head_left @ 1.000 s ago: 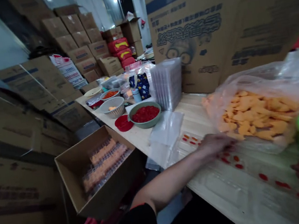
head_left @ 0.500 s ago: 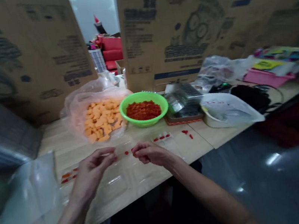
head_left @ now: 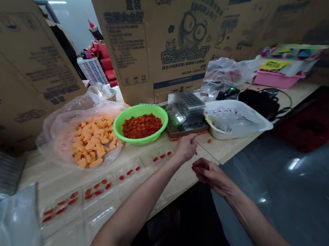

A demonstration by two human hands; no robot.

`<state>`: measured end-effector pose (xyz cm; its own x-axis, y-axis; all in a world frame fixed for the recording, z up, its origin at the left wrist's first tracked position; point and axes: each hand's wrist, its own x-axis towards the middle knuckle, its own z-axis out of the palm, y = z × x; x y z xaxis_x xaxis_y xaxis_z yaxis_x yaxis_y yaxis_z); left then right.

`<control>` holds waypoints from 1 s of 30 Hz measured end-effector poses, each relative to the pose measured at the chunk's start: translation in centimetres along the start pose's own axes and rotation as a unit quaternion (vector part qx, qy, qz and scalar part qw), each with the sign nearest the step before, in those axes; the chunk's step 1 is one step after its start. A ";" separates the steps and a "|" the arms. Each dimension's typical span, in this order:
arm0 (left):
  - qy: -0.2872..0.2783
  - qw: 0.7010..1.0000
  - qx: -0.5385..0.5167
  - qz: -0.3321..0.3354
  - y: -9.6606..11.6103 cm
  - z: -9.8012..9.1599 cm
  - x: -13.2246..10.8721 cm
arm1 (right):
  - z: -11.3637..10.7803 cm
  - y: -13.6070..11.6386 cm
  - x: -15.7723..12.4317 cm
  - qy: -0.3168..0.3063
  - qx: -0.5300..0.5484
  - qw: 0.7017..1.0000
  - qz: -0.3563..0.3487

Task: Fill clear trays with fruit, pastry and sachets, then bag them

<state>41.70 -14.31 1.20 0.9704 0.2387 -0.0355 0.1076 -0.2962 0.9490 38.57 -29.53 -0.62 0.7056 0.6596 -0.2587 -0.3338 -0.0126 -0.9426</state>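
My left hand [head_left: 187,147] reaches across to the right above the table, its index finger stretched out and the other fingers partly hidden; nothing shows in it. Just below and to its right is my right hand [head_left: 208,172], fingers pinched together near the table's front edge, with a bit of red at the tips that looks like a small red piece. A loose red piece [head_left: 196,153] lies between the hands, and an orange-red one [head_left: 209,141] farther right. Behind my left forearm, a clear tray [head_left: 161,156] holds a row of red pieces.
More clear trays [head_left: 95,188] with red and orange pieces run leftward. Behind them stand a bag of orange pieces [head_left: 92,140] and a green bowl [head_left: 115,126] of red pieces. Stacked clear containers [head_left: 191,104], a white tub [head_left: 229,119] and a pink basket [head_left: 279,78] are rightward.
Both hands have moved right, from over the middle trays to the loose pieces. My left arm now crosses in front of the trays. The view has shifted to the right.
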 end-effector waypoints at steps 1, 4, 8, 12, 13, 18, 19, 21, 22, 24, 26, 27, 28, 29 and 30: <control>0.002 1.000 -0.007 0.001 -0.3 -0.6 -0.9 | 0.1 0.0 0.4 0.017 -0.011 1.000 -0.022; -0.027 0.997 -0.074 -0.016 -1.6 -3.4 -5.3 | 2.0 -0.1 1.9 0.031 -0.082 0.992 -0.090; 0.026 0.971 -0.228 -0.071 -3.8 -8.4 -11.3 | 7.5 0.2 4.0 -0.065 -0.170 0.972 -0.149; 0.190 0.946 -0.228 -0.129 -7.2 -15.4 -16.4 | 12.7 0.9 6.0 -0.195 -0.172 0.963 -0.076; 0.239 0.940 -0.199 -0.143 -8.1 -17.3 -17.6 | 13.7 1.0 6.7 -0.214 -0.173 0.960 -0.049; 0.354 0.921 0.066 -0.148 -11.8 -23.5 -20.4 | 18.3 1.7 11.1 -0.249 -0.413 0.870 -0.105; 0.338 0.923 0.130 -0.133 -12.2 -23.9 -20.3 | 19.4 1.8 11.8 -0.236 -0.490 0.826 -0.149; 0.283 0.923 0.241 -0.100 -12.6 -23.8 -19.6 | 21.5 2.0 12.8 -0.207 -0.610 0.737 -0.206; 0.251 0.922 0.283 -0.085 -12.7 -23.6 -19.3 | 22.3 2.2 13.1 -0.197 -0.647 0.704 -0.214; 0.198 0.919 0.336 -0.062 -12.7 -23.2 -18.8 | 23.2 2.3 13.6 -0.192 -0.676 0.680 -0.210; 0.192 0.915 0.350 -0.049 -12.7 -22.9 -18.7 | 22.8 2.1 14.2 -0.202 -0.645 0.711 -0.196; 0.207 0.913 0.347 -0.048 -12.8 -22.9 -18.7 | 22.2 1.9 14.6 -0.207 -0.615 0.737 -0.188; 0.229 0.911 0.341 -0.048 -12.7 -23.0 -18.8 | 21.5 1.7 15.1 -0.213 -0.585 0.762 -0.179; 0.245 0.908 0.336 -0.051 -12.7 -23.0 -18.8 | 20.7 1.4 15.5 -0.217 -0.562 0.779 -0.171; 0.251 0.908 0.332 -0.054 -12.6 -23.1 -18.8 | 20.1 1.1 15.9 -0.220 -0.556 0.784 -0.167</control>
<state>17.15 6.27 -2.86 0.7431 0.6421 0.1882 0.4652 -0.6980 0.5444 36.81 -3.97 -1.54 0.2722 0.9580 -0.0897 0.7474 -0.2693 -0.6074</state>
